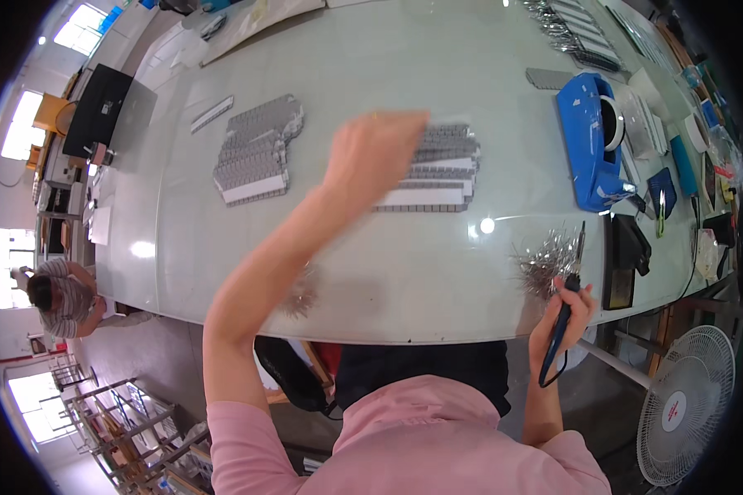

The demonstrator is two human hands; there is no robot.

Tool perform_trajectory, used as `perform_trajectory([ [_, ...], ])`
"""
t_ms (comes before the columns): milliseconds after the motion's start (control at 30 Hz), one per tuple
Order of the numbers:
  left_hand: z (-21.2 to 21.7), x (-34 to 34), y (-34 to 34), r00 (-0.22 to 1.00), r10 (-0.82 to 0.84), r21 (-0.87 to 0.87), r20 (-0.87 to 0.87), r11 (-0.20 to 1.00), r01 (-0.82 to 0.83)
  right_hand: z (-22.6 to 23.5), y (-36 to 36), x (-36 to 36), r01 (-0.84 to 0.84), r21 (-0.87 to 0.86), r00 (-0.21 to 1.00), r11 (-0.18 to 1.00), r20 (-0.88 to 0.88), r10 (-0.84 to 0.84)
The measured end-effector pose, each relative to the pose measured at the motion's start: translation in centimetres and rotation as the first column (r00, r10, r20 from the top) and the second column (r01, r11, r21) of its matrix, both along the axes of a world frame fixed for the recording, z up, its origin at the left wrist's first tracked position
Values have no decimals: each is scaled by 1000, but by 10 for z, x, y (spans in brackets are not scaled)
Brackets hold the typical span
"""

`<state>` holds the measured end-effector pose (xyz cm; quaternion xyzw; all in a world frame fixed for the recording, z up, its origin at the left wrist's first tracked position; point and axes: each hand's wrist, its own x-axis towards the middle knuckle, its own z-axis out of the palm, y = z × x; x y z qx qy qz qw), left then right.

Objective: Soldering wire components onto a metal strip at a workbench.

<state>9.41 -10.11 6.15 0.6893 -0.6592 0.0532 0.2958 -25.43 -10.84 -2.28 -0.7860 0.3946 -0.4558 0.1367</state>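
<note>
My left hand (376, 153), smeared by motion, is over the left end of a stack of grey segmented strips with white bands (437, 177). Its fingers are too blurred to show whether they hold anything. At the front right, my right hand (571, 309) is closed around the dark blue handle of a soldering iron (563, 322), whose thin metal tip points up and away from me. Just left of that tip lies a tuft of fine silvery wires (545, 264). Another wire tuft (301, 299) shows partly from behind my left forearm. Left of the stack is a second pile of grey strips (260, 153).
A blue tape dispenser (582, 136) and a black holder (627, 256) stand at the right, with green-handled pliers (660, 216) beyond. More strips with wires (582, 33) lie far right. A white fan (685, 404) stands by the table's right corner. Another person (66, 297) sits at left.
</note>
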Motion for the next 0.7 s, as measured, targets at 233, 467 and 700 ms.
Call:
perform_trajectory([
  [233, -30, 64, -104, 963, 48, 144, 265, 986, -89, -6, 7, -2, 47, 1, 998, 999, -44, -47],
  [467, -44, 74, -96, 973, -84, 190, 215, 981, 42, -3, 8, -3, 27, 27, 996, 999, -85, -24],
  [700, -20, 9, 7, 974, -217, 184, 67, 962, 202, -1, 5, -4, 9, 7, 996, 1000, -86, -8],
])
